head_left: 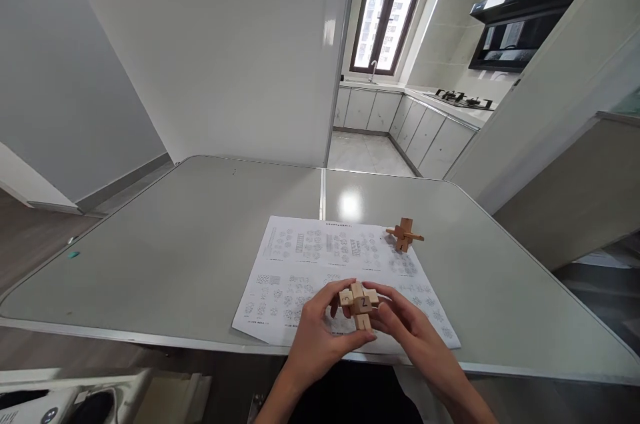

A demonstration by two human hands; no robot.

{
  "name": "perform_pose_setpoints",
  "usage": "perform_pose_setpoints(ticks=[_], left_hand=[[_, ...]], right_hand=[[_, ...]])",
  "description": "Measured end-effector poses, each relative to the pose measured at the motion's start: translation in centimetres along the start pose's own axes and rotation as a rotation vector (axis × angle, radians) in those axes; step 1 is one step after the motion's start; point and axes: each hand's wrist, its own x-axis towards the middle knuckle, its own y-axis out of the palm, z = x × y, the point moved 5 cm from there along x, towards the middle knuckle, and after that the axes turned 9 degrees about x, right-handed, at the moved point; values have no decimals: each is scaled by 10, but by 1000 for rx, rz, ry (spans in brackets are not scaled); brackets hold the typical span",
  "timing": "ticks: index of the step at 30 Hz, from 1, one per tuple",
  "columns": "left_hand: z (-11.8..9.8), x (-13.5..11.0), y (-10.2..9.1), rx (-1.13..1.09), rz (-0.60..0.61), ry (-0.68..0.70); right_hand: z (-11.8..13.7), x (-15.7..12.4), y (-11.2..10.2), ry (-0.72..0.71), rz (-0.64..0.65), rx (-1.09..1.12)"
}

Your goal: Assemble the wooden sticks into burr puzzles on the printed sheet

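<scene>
A pale wooden interlocking puzzle [361, 305], its block ends marked with numbers such as 2 and 3, is held between both hands above a printed sheet. My left hand [323, 331] grips it from the left, thumb underneath and fingers at the top. On the other side my right hand [403, 317] has its fingers curled against the puzzle's right edge. The white instruction sheet [280, 244], covered in small diagrams, lies flat beneath. A second, darker wooden puzzle [404, 235], cross-shaped, rests on the sheet's upper right corner.
The grey-green table [150, 244] has a seam [323, 194] at its far middle. A small teal piece [73, 255] lies near the left edge. Beyond the table are a white wall panel [225, 44] and a kitchen with a stove [463, 99].
</scene>
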Motion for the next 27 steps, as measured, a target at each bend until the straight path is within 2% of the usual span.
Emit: perform_pose_setpoints(ticks=[6,12,15,18,22,25,27], left_hand=[[-3,-1,-1,39,-10,40],[-7,-2,-2,132,-40,77],[-5,0,-1,149,-24,57],[-3,1,0,148,-15,29],[0,2,1,191,-23,-13],[1,1,4,214,9,-23],[0,1,5,209,32,-17]], right_hand=[[-4,6,0,-93,-12,22],[-9,9,4,-88,-35,6],[-13,10,-4,-99,-73,-24],[-17,15,-27,-110,-186,-89],[-16,25,-73,-132,-397,-208],[-7,30,-108,-177,-588,-398],[-4,34,-124,-161,-669,-511]])
